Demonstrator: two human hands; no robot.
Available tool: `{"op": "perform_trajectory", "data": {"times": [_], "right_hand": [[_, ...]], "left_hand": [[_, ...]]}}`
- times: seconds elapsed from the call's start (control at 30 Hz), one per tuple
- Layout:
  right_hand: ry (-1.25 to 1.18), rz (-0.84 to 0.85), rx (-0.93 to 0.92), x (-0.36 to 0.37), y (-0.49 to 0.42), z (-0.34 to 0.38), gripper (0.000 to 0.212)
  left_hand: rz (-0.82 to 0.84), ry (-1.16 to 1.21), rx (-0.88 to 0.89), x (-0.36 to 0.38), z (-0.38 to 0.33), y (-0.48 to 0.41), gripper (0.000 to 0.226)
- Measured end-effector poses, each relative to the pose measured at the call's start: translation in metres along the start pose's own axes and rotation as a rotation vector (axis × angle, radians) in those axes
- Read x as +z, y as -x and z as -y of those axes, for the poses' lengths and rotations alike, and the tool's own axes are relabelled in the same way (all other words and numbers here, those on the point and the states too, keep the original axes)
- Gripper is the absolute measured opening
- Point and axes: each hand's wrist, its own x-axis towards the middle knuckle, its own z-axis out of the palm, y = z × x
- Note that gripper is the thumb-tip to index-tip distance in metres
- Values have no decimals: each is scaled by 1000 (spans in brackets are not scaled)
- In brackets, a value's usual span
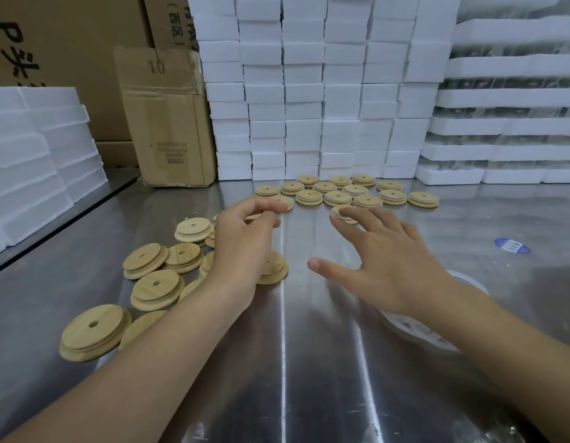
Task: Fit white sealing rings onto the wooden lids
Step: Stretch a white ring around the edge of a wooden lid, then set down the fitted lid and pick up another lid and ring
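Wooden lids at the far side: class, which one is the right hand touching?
The lone lid just in front of the tidy far rows, under the right hand's straight fingers. The other lids in those rows lie untouched, farther back.

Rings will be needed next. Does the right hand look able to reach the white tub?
Probably yes: the right hand is open, touching a lid, and the tub lies under its forearm with nothing between.

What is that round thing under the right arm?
A round whitish container on the steel table. The right forearm covers much of it; only its rim and blurred pale contents show.
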Motion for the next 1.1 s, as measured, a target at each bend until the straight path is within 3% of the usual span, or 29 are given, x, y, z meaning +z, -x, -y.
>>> {"op": "perform_trajectory", "data": {"times": [0.2,0.33,0.4,0.47,0.53,0.6,0.67,0.77,0.93,1.1], "right_hand": [[-59,58,-15,0,-2,-6,91],[-63,96,28,-6,-12,-20,51],[-89,137,72,-11,-17,-31,35],[-137,212,130,-18,-21,-45,35],[-182,314,174,-28,-21,-58,48],[-202,410,152,-36,-20,-72,51],[-253,464,124,-42,-19,-84,40],[-348,485,97,-44,-17,-95,25],[-362,466,81,-38,-21,-101,18],[-289,443,27,-34,-23,-101,13]], "left_hand": [[-27,-238,97,-16,9,-22,47],[41,-790,336,-29,22,-35,41],[103,-996,375,-33,29,-38,38],[204,-1130,326,-31,32,-39,34],[308,-1265,242,-27,35,-42,33],[354,-1305,181,-24,35,-45,38],[324,-1279,202,-22,37,-45,40],[275,-1251,256,-20,37,-40,31],[217,-1172,278,-19,31,-37,15],[201,-1137,262,-20,29,-37,33]]}}
